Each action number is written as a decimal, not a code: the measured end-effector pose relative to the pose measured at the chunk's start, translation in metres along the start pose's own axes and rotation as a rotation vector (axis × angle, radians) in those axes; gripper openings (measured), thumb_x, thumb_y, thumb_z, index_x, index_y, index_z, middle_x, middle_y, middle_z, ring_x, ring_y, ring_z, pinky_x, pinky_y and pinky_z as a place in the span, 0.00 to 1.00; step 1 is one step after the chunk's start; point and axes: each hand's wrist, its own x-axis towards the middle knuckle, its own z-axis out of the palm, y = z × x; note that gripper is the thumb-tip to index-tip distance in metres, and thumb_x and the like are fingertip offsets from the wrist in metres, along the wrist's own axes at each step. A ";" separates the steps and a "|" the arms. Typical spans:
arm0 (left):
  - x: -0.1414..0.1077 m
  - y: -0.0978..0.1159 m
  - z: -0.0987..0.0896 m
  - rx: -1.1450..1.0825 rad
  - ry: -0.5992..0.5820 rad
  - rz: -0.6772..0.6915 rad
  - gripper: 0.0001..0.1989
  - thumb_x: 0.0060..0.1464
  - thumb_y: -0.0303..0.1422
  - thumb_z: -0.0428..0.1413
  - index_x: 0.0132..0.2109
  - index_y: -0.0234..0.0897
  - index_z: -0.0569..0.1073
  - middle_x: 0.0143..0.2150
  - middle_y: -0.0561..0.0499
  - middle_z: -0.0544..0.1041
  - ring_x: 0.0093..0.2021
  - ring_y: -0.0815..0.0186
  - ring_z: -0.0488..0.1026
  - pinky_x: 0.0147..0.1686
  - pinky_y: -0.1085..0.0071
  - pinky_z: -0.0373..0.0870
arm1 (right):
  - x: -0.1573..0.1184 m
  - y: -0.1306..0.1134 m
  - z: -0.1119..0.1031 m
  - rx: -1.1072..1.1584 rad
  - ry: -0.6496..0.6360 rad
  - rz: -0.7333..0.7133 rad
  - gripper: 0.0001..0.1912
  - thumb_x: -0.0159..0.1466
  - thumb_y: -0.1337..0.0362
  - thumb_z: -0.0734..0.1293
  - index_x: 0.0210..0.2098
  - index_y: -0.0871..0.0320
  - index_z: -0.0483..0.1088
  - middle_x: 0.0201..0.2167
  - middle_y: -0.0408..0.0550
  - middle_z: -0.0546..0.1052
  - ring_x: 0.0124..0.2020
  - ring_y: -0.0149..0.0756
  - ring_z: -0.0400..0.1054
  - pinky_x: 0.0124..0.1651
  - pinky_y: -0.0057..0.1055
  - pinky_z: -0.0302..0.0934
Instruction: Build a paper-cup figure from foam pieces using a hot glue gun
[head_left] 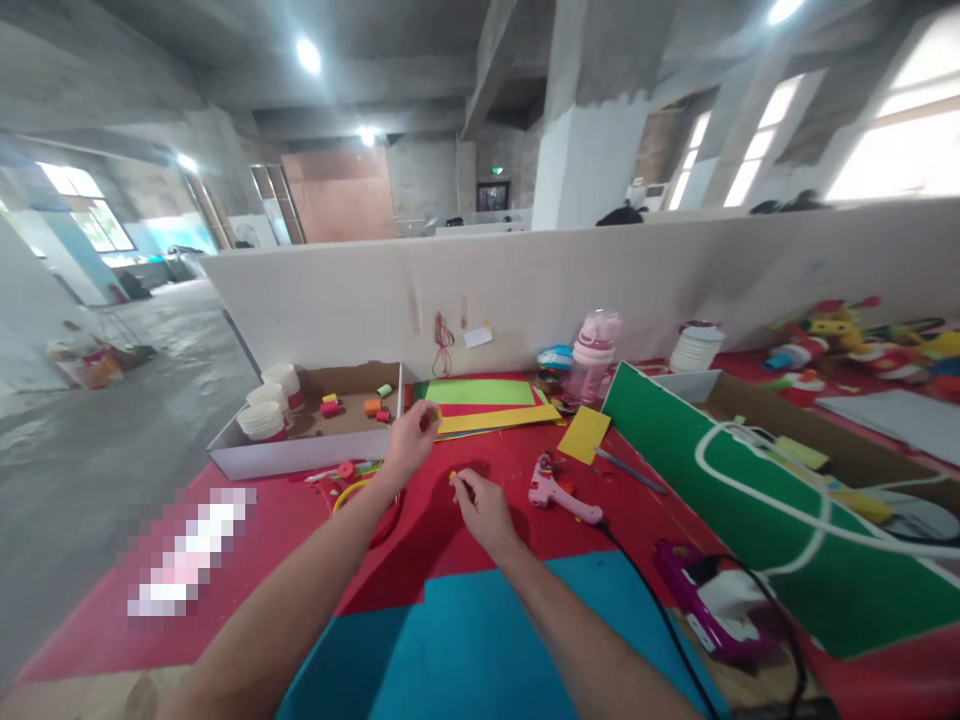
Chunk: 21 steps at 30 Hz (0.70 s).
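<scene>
Nearest us, blue sheets lie flat under our forearms on the red-covered tabletop, perhaps as a working mat. To the near right is a purple power strip; its place probably lets the black cord reach the pink glue gun, which lies on its side near our right hand. The fingers of that hand pinch a small yellow piece by their tips, likely because it is so slight. Our left hand, farther off and to the left, has its fingers drawn together; a yellowish spot shows there, but we cannot tell whether they grasp it. Just beyond lie yellow strips, seemingly stacked for easy picking. An open box at far left seems to keep white cups and small rolls from straying. Farther back, a pink bottle stands near the partition.
</scene>
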 end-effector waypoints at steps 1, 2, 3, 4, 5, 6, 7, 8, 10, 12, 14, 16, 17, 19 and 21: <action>0.017 -0.003 -0.005 0.084 0.037 0.014 0.07 0.52 0.29 0.54 0.40 0.40 0.72 0.31 0.53 0.74 0.29 0.67 0.68 0.33 0.73 0.63 | 0.001 0.000 -0.001 0.006 0.000 0.001 0.14 0.68 0.60 0.55 0.32 0.55 0.69 0.24 0.43 0.74 0.26 0.33 0.68 0.31 0.25 0.57; 0.033 -0.006 -0.009 0.155 0.065 0.031 0.08 0.53 0.28 0.54 0.41 0.40 0.72 0.32 0.52 0.74 0.30 0.66 0.68 0.34 0.72 0.63 | 0.002 0.001 -0.001 0.009 0.000 0.006 0.14 0.68 0.59 0.56 0.33 0.55 0.69 0.23 0.43 0.74 0.26 0.33 0.67 0.30 0.25 0.56; 0.046 -0.009 -0.014 0.226 0.068 0.041 0.08 0.53 0.28 0.53 0.41 0.40 0.72 0.33 0.51 0.75 0.31 0.65 0.69 0.35 0.72 0.63 | 0.003 0.001 -0.001 0.011 0.002 0.013 0.14 0.68 0.59 0.56 0.33 0.55 0.70 0.23 0.43 0.74 0.25 0.32 0.67 0.29 0.25 0.56; 0.056 -0.012 -0.017 0.305 0.040 0.053 0.08 0.54 0.28 0.53 0.42 0.40 0.73 0.34 0.50 0.75 0.32 0.64 0.70 0.36 0.71 0.63 | 0.003 0.002 -0.001 0.011 0.006 0.019 0.15 0.68 0.58 0.56 0.32 0.55 0.70 0.23 0.43 0.74 0.24 0.32 0.67 0.29 0.25 0.55; 0.062 -0.015 -0.020 0.391 -0.014 0.060 0.08 0.53 0.28 0.54 0.41 0.40 0.73 0.34 0.49 0.75 0.33 0.63 0.70 0.36 0.70 0.63 | 0.004 0.003 0.000 0.009 0.010 0.022 0.15 0.68 0.58 0.56 0.32 0.56 0.70 0.22 0.43 0.73 0.24 0.32 0.66 0.28 0.25 0.55; 0.064 -0.018 -0.021 0.470 -0.084 0.060 0.07 0.51 0.27 0.55 0.39 0.39 0.73 0.33 0.48 0.74 0.35 0.61 0.70 0.37 0.69 0.63 | 0.004 0.003 0.000 0.005 0.014 0.026 0.15 0.68 0.58 0.56 0.31 0.56 0.70 0.22 0.43 0.73 0.23 0.32 0.66 0.28 0.25 0.54; 0.064 -0.022 -0.021 0.526 -0.148 0.058 0.07 0.49 0.25 0.57 0.37 0.39 0.74 0.32 0.47 0.74 0.36 0.60 0.70 0.37 0.69 0.63 | 0.005 0.004 0.001 0.000 0.020 0.031 0.15 0.68 0.58 0.56 0.31 0.56 0.70 0.22 0.43 0.73 0.22 0.32 0.65 0.27 0.25 0.53; 0.060 -0.025 -0.021 0.560 -0.195 0.055 0.07 0.48 0.24 0.57 0.35 0.38 0.74 0.32 0.46 0.73 0.37 0.58 0.71 0.38 0.68 0.63 | 0.005 0.005 0.001 -0.003 0.024 0.037 0.15 0.68 0.58 0.57 0.30 0.56 0.70 0.22 0.43 0.73 0.22 0.32 0.65 0.27 0.25 0.53; 0.045 -0.030 -0.017 0.565 -0.221 0.063 0.07 0.48 0.22 0.56 0.35 0.38 0.74 0.33 0.45 0.74 0.40 0.57 0.71 0.41 0.67 0.64 | 0.006 0.005 0.001 -0.005 0.030 0.056 0.15 0.68 0.58 0.57 0.30 0.55 0.70 0.22 0.42 0.72 0.22 0.32 0.64 0.27 0.25 0.52; 0.021 -0.031 -0.010 0.528 -0.190 0.090 0.09 0.54 0.24 0.52 0.39 0.39 0.74 0.38 0.43 0.75 0.43 0.57 0.70 0.43 0.66 0.64 | 0.006 0.005 0.000 -0.004 0.041 0.078 0.15 0.68 0.58 0.57 0.30 0.55 0.70 0.21 0.42 0.73 0.22 0.32 0.65 0.28 0.25 0.53; -0.009 -0.030 0.000 0.479 -0.171 0.087 0.11 0.58 0.25 0.48 0.42 0.39 0.74 0.39 0.44 0.75 0.41 0.59 0.71 0.42 0.66 0.65 | 0.006 0.003 -0.002 0.015 0.075 0.084 0.15 0.68 0.58 0.57 0.31 0.56 0.71 0.22 0.43 0.74 0.23 0.33 0.66 0.29 0.26 0.54; -0.037 -0.026 0.013 0.471 -0.295 0.110 0.12 0.57 0.23 0.48 0.40 0.37 0.75 0.37 0.43 0.75 0.40 0.59 0.71 0.42 0.66 0.66 | 0.006 -0.001 -0.005 0.057 0.134 0.071 0.15 0.68 0.58 0.57 0.32 0.56 0.71 0.25 0.45 0.75 0.25 0.33 0.67 0.31 0.26 0.56; -0.049 -0.023 0.019 0.467 -0.369 0.143 0.12 0.56 0.22 0.48 0.40 0.37 0.75 0.37 0.43 0.75 0.40 0.59 0.70 0.42 0.66 0.66 | 0.006 -0.003 -0.006 0.082 0.163 0.062 0.16 0.68 0.57 0.57 0.33 0.56 0.71 0.26 0.46 0.76 0.26 0.33 0.68 0.32 0.26 0.56; -0.065 -0.018 0.031 0.454 -0.456 0.153 0.11 0.57 0.24 0.49 0.41 0.36 0.75 0.38 0.42 0.75 0.40 0.59 0.70 0.42 0.66 0.66 | 0.006 -0.005 -0.008 0.125 0.204 0.049 0.16 0.68 0.56 0.57 0.33 0.57 0.71 0.28 0.47 0.76 0.28 0.34 0.68 0.33 0.26 0.57; -0.067 -0.015 0.037 0.458 -0.505 0.121 0.11 0.58 0.25 0.49 0.43 0.35 0.75 0.40 0.42 0.75 0.40 0.60 0.71 0.43 0.67 0.67 | 0.006 -0.005 -0.010 0.172 0.244 0.059 0.17 0.68 0.55 0.57 0.32 0.57 0.71 0.26 0.46 0.75 0.27 0.34 0.67 0.33 0.27 0.57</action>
